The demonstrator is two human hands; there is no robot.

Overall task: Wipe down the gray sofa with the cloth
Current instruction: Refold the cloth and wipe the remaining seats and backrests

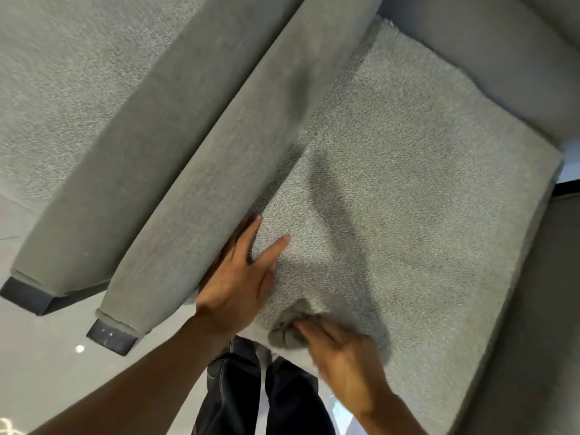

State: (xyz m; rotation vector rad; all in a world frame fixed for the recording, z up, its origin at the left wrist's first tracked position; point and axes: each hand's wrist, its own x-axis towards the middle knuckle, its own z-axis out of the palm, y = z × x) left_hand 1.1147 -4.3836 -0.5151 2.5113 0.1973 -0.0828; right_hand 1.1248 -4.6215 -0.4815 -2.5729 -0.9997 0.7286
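The gray sofa's seat cushion [408, 189] fills the middle and right of the view, its armrest [219, 152] running diagonally on the left. A bunched gray cloth [290, 329] lies on the cushion's front edge. My right hand [342, 356] grips the cloth and presses it onto the cushion; the hand is blurred. My left hand [238, 277] rests flat with straight, spread fingers where the armrest meets the cushion.
A second gray sofa's armrest [103, 171] stands to the left, with dark feet [28, 293] on a pale glossy floor [47, 372]. The backrest [470, 42] rises at the top right. My dark trousers [251, 397] are against the cushion's front.
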